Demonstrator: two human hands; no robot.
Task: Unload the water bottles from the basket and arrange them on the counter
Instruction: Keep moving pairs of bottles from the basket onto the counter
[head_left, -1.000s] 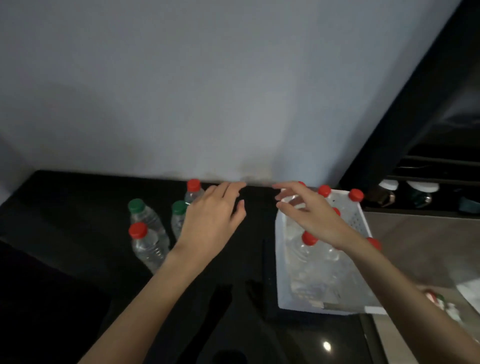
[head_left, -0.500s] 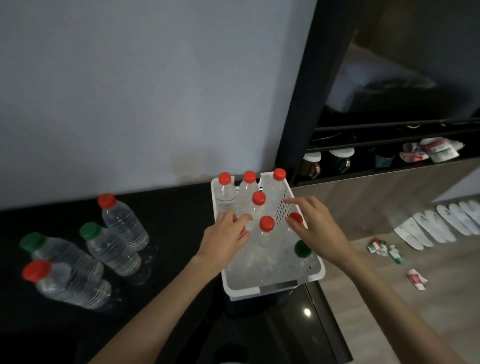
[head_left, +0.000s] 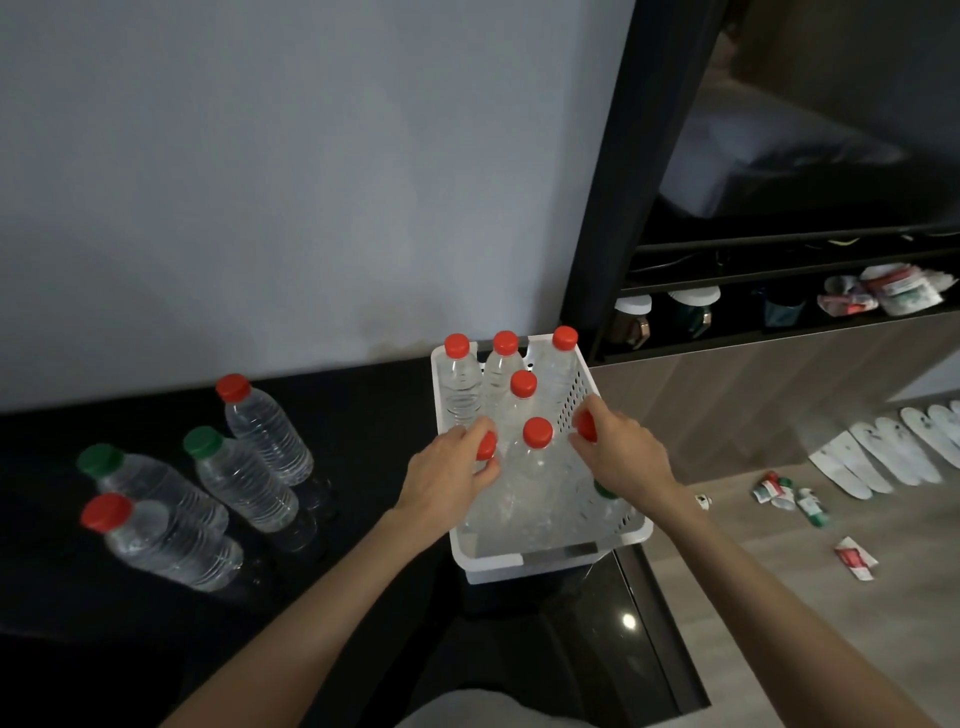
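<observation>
A white perforated basket (head_left: 550, 552) stands at the right end of the black counter (head_left: 363, 410), holding several upright clear water bottles with red caps and one green-capped bottle (head_left: 602, 489) under my right wrist. My left hand (head_left: 451, 478) is closed around the red cap (head_left: 487, 447) of a bottle on the basket's left side. My right hand (head_left: 619, 453) grips the red cap (head_left: 586, 426) of a bottle by the right wall. Between my hands stands a free red-capped bottle (head_left: 537, 433). Several bottles stand on the counter to the left, the nearest a red-capped one (head_left: 156, 540).
A grey wall runs behind the counter. A dark cabinet post (head_left: 613, 208) rises right of the basket, with shelves of cups and packets behind it. The counter's right edge (head_left: 660, 613) drops to a wooden floor strewn with sachets (head_left: 779, 491) and white slippers (head_left: 883, 457).
My head turned right, so the basket shifted toward the middle of the view. Both hands dropped from above the counter into the basket and closed on red bottle caps.
</observation>
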